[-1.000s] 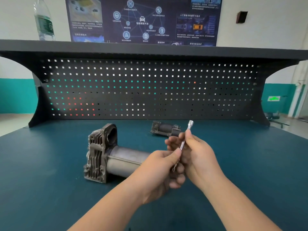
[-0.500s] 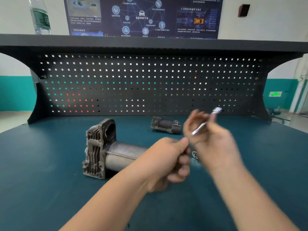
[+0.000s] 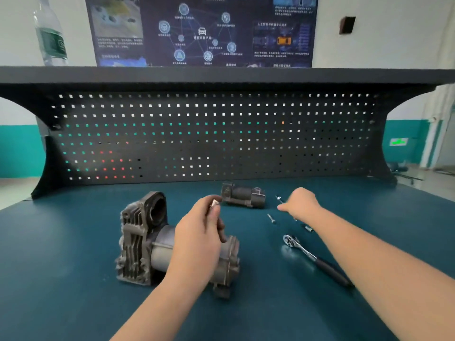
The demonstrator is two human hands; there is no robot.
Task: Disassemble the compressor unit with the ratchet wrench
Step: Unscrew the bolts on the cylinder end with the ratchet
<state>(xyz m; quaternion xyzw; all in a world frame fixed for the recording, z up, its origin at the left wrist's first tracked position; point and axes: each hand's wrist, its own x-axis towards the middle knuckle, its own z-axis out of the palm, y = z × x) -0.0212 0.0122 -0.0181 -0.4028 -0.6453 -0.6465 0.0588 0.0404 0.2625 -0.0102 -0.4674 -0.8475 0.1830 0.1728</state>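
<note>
Metal socket (image 3: 215, 202) pinched in our left hand (image 3: 200, 232); right hand (image 3: 299, 202), blurred, grip unclear, could scatter loose bolts (image 3: 271, 218).

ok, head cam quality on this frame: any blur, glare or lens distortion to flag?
Head view: motion blur smears the right hand and the small bolts beside it; the left hand and compressor unit are softer than the ratchet wrench. Wide-angle bowing curves the shelf edge and pegboard. Lighting is even, with only mild sheen on the teal bench top.
</note>
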